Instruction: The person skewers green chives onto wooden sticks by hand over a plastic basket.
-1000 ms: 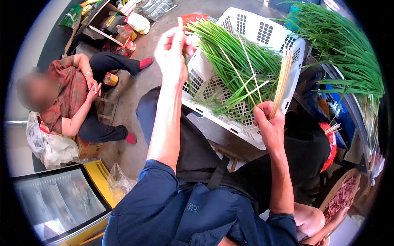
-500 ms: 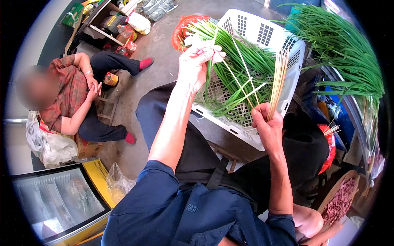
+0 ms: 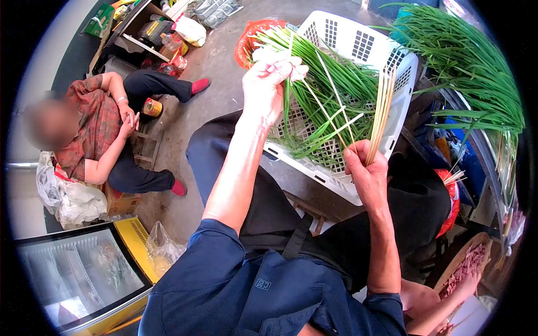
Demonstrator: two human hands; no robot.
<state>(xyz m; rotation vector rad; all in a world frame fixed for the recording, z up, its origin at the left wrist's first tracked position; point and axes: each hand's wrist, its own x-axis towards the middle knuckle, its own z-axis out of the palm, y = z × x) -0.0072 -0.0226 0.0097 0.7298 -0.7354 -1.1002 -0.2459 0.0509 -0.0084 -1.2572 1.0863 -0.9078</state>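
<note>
My left hand (image 3: pixel 269 78) is closed in a pinch on pale chive stalks, at the upper end of a thin skewer. In my right hand (image 3: pixel 367 168) is a bundle of bamboo skewers (image 3: pixel 383 112), mostly upright, gripped near their lower ends. Two single skewers (image 3: pixel 325 106) slant from my right fingers up to the left, one reaching my left fingertips. Short chive pieces cross these skewers; whether they are pierced I cannot tell. Beneath my hands, a pile of green chives (image 3: pixel 336 73) lies in a white plastic crate (image 3: pixel 361 42).
More chives (image 3: pixel 465 61) lie at the right. A seated person (image 3: pixel 92 123) is at the left, beyond a glass-topped freezer (image 3: pixel 78 274). Another person's arm (image 3: pixel 448 299) reaches into a round basket (image 3: pixel 448 269) of reddish pieces. A red bag (image 3: pixel 249 42) stands behind the crate.
The other person's hand at lower right has moved up into the basket of reddish pieces. My hands have barely shifted; the skewer bundle has tilted slightly.
</note>
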